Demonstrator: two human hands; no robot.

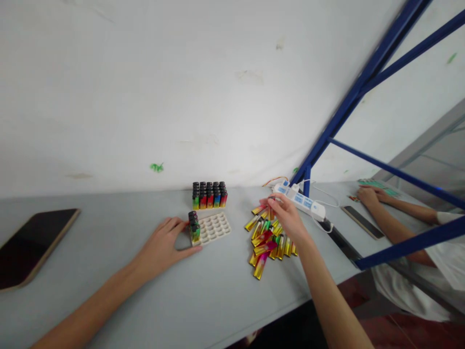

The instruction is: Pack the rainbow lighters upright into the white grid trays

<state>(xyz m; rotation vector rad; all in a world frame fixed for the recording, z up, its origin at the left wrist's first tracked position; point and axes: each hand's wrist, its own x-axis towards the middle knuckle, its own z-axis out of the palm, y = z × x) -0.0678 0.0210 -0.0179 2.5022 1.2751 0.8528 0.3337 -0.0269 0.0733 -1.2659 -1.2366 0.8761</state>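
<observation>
A white tray point(216, 228) with rows of round pockets lies on the grey table, and a few upright lighters point(194, 227) with black tops fill its left column. My left hand point(163, 245) rests at the tray's left side, thumb and fingers apart, fingertips at the tray and the standing lighters. Over the back of a loose pile of shiny, colourful lighters point(264, 237), my right hand point(285, 213) pinches one lighter point(271, 211) between thumb and fingers. Behind the tray stands a full block of upright black-topped lighters point(209, 196).
A power strip point(300, 199) with white cables lies behind the pile. A dark phone-like device point(34, 242) is at far left. Blue metal bars point(337, 116) cross the right side. Beyond them are another person's forearms point(395, 218) and a phone point(362, 222).
</observation>
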